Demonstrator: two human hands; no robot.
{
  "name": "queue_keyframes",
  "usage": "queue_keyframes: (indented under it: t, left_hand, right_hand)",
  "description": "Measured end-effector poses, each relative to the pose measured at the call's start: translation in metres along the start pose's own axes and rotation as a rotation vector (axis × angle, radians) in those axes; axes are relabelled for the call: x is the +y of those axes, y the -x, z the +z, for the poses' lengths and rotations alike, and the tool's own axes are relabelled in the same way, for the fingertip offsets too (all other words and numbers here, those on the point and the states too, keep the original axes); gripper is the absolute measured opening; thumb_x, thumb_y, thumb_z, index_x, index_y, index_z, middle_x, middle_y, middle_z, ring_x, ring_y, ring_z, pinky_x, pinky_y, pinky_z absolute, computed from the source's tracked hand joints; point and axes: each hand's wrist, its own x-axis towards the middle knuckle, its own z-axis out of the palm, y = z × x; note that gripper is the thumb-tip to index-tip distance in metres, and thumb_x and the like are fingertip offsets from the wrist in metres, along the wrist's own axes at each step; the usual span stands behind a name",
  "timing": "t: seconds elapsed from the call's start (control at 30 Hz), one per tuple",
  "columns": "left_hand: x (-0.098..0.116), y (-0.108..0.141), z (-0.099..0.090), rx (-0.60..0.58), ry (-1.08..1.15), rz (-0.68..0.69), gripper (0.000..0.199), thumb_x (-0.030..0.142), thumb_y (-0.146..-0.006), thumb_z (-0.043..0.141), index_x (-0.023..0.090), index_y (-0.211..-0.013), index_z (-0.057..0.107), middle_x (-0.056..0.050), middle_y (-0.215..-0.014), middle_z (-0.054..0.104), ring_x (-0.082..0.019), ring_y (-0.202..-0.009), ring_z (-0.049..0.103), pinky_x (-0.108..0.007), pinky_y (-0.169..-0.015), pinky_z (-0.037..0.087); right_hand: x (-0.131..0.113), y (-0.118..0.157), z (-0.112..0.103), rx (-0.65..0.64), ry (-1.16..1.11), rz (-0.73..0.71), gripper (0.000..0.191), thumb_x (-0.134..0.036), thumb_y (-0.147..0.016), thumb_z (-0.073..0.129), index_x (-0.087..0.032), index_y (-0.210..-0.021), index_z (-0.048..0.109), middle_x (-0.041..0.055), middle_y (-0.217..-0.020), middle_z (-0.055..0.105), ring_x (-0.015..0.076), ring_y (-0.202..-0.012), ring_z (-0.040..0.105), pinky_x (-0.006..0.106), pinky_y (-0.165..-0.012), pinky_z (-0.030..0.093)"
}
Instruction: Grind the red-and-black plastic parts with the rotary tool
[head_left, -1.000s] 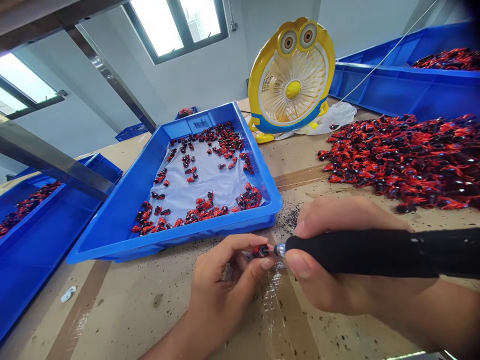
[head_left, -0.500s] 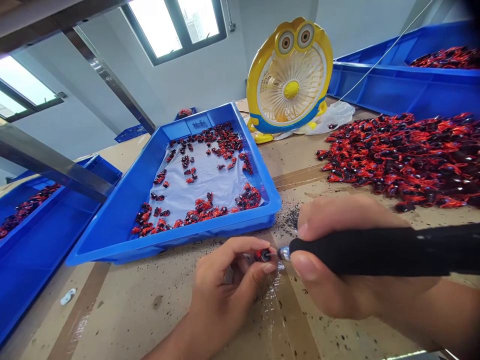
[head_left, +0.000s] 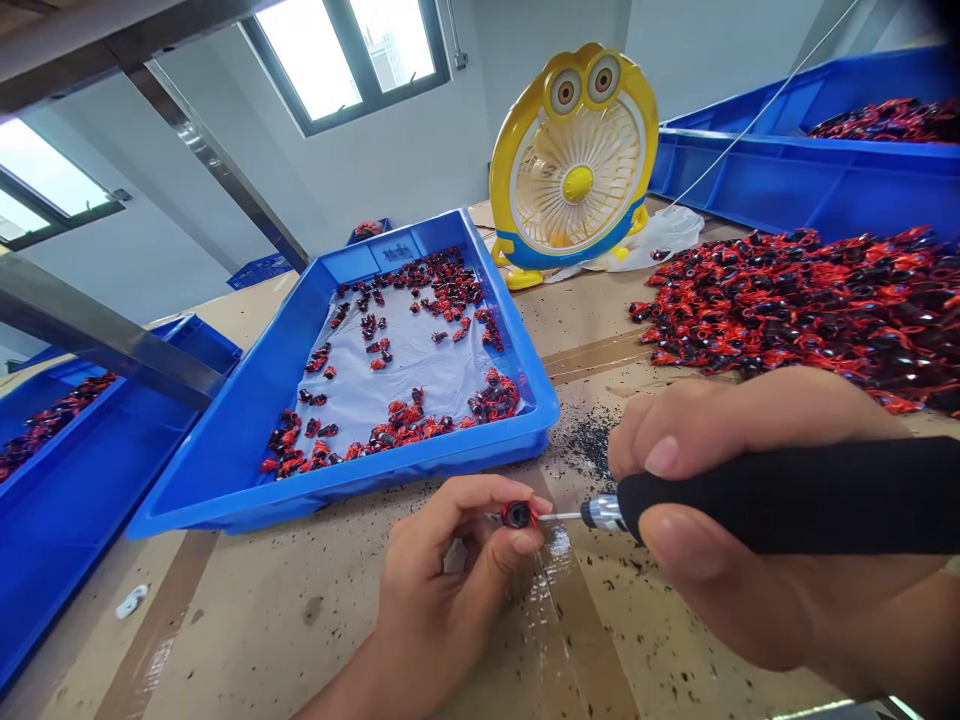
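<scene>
Between thumb and forefinger, my left hand [head_left: 450,580] pinches a small black and red part [head_left: 518,514] just in front of the blue tray [head_left: 337,487]. My right hand [head_left: 750,520] is wrapped round a thick black-handled tool [head_left: 795,497] with a silver collar and a thin metal tip [head_left: 561,516]. The tip points left and its end is at the right side of the part; whether it touches cannot be made out. Similar black and red pieces lie on a white sheet [head_left: 375,385] inside the tray.
A yellow fan [head_left: 577,183] stands behind the tray. At the right is a large pile of black and red parts [head_left: 795,300], with a blue bin [head_left: 810,180] behind it. More blue bins [head_left: 127,440] are at the left. Black crumbs [head_left: 592,445] dot the brown tabletop.
My right hand and the tool have moved right, baring more of the thin tip. The part in my left hand has turned a little, its dark round end now facing the camera more.
</scene>
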Motion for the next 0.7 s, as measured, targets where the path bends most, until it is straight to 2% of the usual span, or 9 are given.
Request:
queue_keyframes:
  t: [0.07,0.17,0.27,0.37,0.4,0.53,0.57,0.7]
  left_hand:
    - [0.000,0.000,0.001,-0.016,0.038,-0.031,0.016,0.022,-0.101,0.079,0.034,-0.111,0.081,0.006,-0.090,0.086,-0.008,-0.063,0.070,-0.013,-0.056,0.056]
    - [0.000,0.001,0.002,-0.046,0.124,-0.099,0.014,0.025,-0.103,0.076,0.034,-0.113,0.081,0.004,-0.098,0.088,-0.007,-0.058,0.069,-0.012,-0.051,0.053]
    - [-0.002,0.001,0.004,-0.052,0.209,-0.136,0.013,0.025,-0.104,0.076,0.033,-0.113,0.079,0.002,-0.109,0.090,-0.005,-0.054,0.068,-0.011,-0.051,0.053]
    - [-0.003,0.001,0.006,-0.055,0.264,-0.154,0.015,0.022,-0.102,0.078,0.033,-0.112,0.078,0.002,-0.111,0.090,-0.004,-0.053,0.069,-0.010,-0.052,0.055]
    - [-0.002,0.001,0.006,-0.055,0.273,-0.158,0.017,0.020,-0.101,0.079,0.033,-0.111,0.077,0.002,-0.111,0.090,-0.004,-0.054,0.070,-0.009,-0.052,0.054]
    - [0.000,0.000,0.007,-0.055,0.288,-0.166,0.017,0.017,-0.100,0.078,0.031,-0.110,0.075,0.002,-0.110,0.091,-0.003,-0.051,0.067,-0.009,-0.052,0.055]
    - [0.001,-0.001,0.008,-0.052,0.284,-0.165,0.016,0.017,-0.100,0.078,0.030,-0.109,0.075,0.001,-0.110,0.091,-0.003,-0.050,0.067,-0.009,-0.051,0.055]
    - [0.004,-0.004,0.007,-0.011,0.192,-0.114,0.016,0.016,-0.096,0.081,0.029,-0.104,0.075,0.002,-0.106,0.091,-0.005,-0.052,0.068,-0.010,-0.049,0.055]
  right_hand:
    - [-0.001,0.000,0.005,0.073,0.002,-0.009,0.033,-0.010,-0.083,0.079,-0.023,-0.110,0.065,0.0047,-0.090,0.073,0.0173,-0.073,0.075,0.035,-0.063,0.064]
    - [0.001,-0.003,0.028,0.332,-0.061,-0.035,0.027,-0.014,-0.078,0.080,-0.022,-0.100,0.068,-0.0011,-0.071,0.063,0.0150,-0.056,0.065,0.038,-0.048,0.053]
    - [0.003,-0.006,0.046,0.422,-0.108,-0.003,0.024,-0.014,-0.075,0.078,-0.022,-0.095,0.069,-0.0020,-0.066,0.060,0.0151,-0.053,0.062,0.039,-0.045,0.049]
    - [0.003,-0.005,0.043,0.420,-0.074,0.000,0.022,-0.017,-0.076,0.078,-0.023,-0.094,0.069,0.0017,-0.074,0.067,0.0143,-0.055,0.063,0.038,-0.046,0.050]
    - [0.002,-0.005,0.038,0.382,-0.057,0.002,0.022,-0.017,-0.077,0.079,-0.023,-0.096,0.068,0.0024,-0.076,0.068,0.0145,-0.056,0.064,0.038,-0.048,0.052]
    - [0.002,-0.003,0.013,0.061,-0.002,0.003,0.031,-0.013,-0.086,0.080,-0.023,-0.110,0.064,0.0046,-0.089,0.072,0.0153,-0.070,0.073,0.033,-0.060,0.062]
    - [0.002,-0.003,0.009,0.019,0.009,-0.006,0.032,-0.013,-0.087,0.080,-0.023,-0.113,0.062,0.0050,-0.091,0.072,0.0152,-0.072,0.074,0.033,-0.062,0.063]
    - [0.003,-0.002,0.004,0.052,0.038,-0.025,0.031,-0.015,-0.089,0.079,-0.023,-0.114,0.062,0.0053,-0.089,0.071,0.0168,-0.072,0.073,0.035,-0.062,0.063]
